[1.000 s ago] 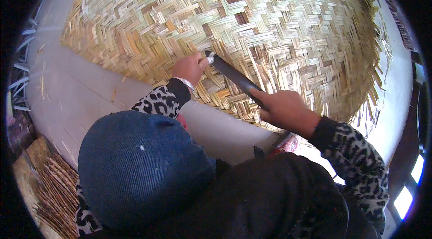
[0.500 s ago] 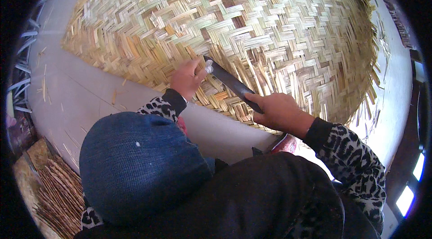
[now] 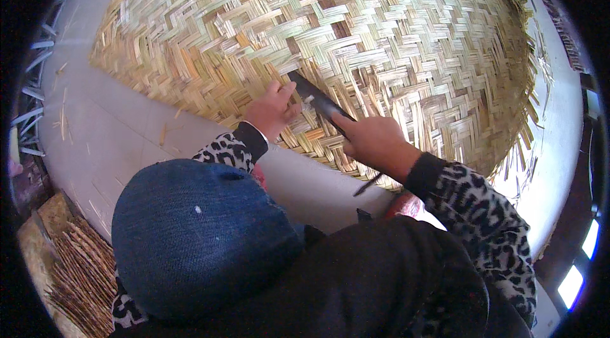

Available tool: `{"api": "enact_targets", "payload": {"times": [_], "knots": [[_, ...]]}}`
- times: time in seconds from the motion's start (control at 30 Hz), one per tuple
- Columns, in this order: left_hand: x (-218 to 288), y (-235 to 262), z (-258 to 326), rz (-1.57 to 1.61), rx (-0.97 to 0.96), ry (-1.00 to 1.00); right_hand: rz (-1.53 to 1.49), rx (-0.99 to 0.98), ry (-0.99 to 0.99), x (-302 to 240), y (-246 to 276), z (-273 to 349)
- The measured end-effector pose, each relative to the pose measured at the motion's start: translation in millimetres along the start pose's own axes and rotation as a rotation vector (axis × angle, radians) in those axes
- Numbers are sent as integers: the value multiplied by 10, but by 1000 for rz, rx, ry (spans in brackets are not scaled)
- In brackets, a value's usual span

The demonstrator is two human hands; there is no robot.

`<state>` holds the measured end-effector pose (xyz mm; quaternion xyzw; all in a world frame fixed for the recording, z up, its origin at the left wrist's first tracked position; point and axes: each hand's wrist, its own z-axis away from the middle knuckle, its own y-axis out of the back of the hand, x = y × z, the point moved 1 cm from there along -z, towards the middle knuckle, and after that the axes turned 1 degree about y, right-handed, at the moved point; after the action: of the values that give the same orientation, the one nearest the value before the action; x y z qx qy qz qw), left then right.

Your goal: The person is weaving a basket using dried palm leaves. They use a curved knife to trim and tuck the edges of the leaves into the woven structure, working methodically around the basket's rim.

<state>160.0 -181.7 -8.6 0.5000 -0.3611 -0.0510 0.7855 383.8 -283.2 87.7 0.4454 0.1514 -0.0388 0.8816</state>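
Observation:
A broad mat [image 3: 406, 33] woven from pale green and tan flat strips covers most of the pale floor before me. My right hand [image 3: 379, 144] grips a long dark flat-bladed knife [image 3: 327, 106], its blade lying slantwise over the mat's near border. Below that hand a thin dark pointed piece sticks out; whether it belongs to the knife I cannot tell. My left hand [image 3: 274, 111] rests at the mat's near edge beside the blade's far end, fingers curled and closed. What they pinch is hidden. A small whitish bit shows on the blade near these fingers.
My knee in blue denim [image 3: 197, 236] rises at lower left. A bundle of thin brown sticks [image 3: 79, 274] lies beyond it. Loose strip scraps are scattered on the pale floor [image 3: 127, 122]. Pale slats [image 3: 32, 96] stand along the left rim. Frayed strip ends stick out at the mat's right edge.
My right hand has slid up and left along the knife, and the thin dark end now shows beneath it. My left hand has shifted slightly right.

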Motion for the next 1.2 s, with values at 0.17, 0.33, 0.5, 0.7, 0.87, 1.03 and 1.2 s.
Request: {"api": "enact_targets", "payload": {"times": [0.17, 0.33, 0.5, 0.7, 0.87, 1.03, 1.2], "knots": [[-42, 73, -152, 144, 30, 50, -52, -174, -20, 265, 413, 769], [64, 61, -345, 900, -122, 377, -806, -167, -131, 445, 747, 1156], [228, -81, -434, 1515, -329, 578, -1072, -164, -134, 347, 869, 1040], [239, -145, -347, 1370, -327, 504, -1283, -333, -88, 186, 533, 974], [296, -175, -156, 1255, -72, 678, -1173, -340, -173, 309, 256, 930], [206, -192, -38, 1375, -104, 683, -718, -235, -92, 405, 99, 710], [110, -207, -45, 1519, -206, 692, -421, -208, -36, 412, 174, 609]]}}
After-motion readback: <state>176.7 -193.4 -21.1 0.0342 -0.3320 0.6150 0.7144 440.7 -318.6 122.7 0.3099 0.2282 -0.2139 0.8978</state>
